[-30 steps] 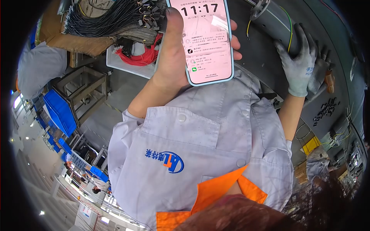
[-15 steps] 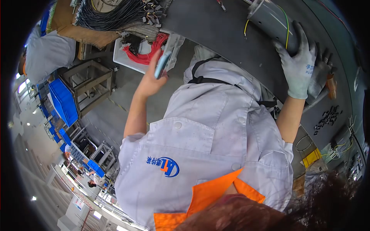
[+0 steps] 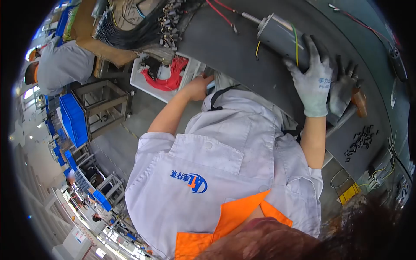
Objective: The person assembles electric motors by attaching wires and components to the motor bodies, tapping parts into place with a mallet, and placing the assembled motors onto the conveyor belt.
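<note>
Head view: left hand grips phone; gloved right hand rests spread on grey cylinder.

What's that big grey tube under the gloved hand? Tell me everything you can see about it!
The grey tube is a smooth, slightly shiny cylinder that looks like metal. One end has a paler cap, with a thin silvery rod sticking out toward the picture's upper left. A yellow-green wire runs across it. It lies on its side, slanting, on the dark bench. The gloved right hand rests spread over the other end, so that end is partly hidden.
</note>
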`<state>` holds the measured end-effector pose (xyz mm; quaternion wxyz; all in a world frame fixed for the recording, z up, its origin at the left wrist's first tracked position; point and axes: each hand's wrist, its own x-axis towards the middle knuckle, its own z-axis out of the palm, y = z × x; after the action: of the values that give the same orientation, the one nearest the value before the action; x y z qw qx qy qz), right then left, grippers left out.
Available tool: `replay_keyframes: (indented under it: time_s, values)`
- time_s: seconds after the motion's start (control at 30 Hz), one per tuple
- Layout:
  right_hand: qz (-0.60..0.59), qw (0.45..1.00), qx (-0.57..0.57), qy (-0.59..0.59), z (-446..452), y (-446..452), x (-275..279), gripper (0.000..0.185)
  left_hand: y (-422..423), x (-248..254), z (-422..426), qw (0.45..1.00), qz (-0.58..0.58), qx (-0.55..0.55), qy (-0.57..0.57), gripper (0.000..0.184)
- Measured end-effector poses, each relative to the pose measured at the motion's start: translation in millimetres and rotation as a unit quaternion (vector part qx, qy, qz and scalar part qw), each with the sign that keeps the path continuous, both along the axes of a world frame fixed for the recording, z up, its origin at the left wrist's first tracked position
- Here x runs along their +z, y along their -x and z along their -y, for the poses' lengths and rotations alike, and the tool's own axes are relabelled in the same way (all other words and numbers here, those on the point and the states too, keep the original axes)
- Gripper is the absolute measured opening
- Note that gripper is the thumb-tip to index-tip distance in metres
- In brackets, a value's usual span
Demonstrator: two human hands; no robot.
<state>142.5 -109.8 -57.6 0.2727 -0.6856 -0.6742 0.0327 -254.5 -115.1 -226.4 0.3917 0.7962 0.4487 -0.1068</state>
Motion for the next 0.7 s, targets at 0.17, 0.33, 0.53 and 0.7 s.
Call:
replay_keyframes:
  time_s: [0.17, 0.33, 0.53, 0.7]
  values:
    - [0.005, 1.0, 0.012, -0.024, 0.6, 1.0, 7.3, 0.074, -13.6, 18.9, -3.2, 0.991, 0.116, 0.058, -0.021, 0.086]
    - [0.009, 0.999, 0.02, -0.031, 1.8, 1.1, 6.5, 0.074, -28.8, 45.5, 7.0, 0.986, 0.136, 0.093, -0.038, 0.084]
    - [0.022, 0.999, 0.021, -0.039, 5.5, 1.5, 7.3, 0.074, -28.3, 62.1, -0.8, 0.977, 0.05, 0.192, 0.079, 0.083]
    - [0.021, 0.999, 0.026, -0.034, 6.2, 2.7, 6.2, 0.075, -36.2, 14.4, -2.6, 0.953, -0.106, 0.278, 0.062, 0.084]
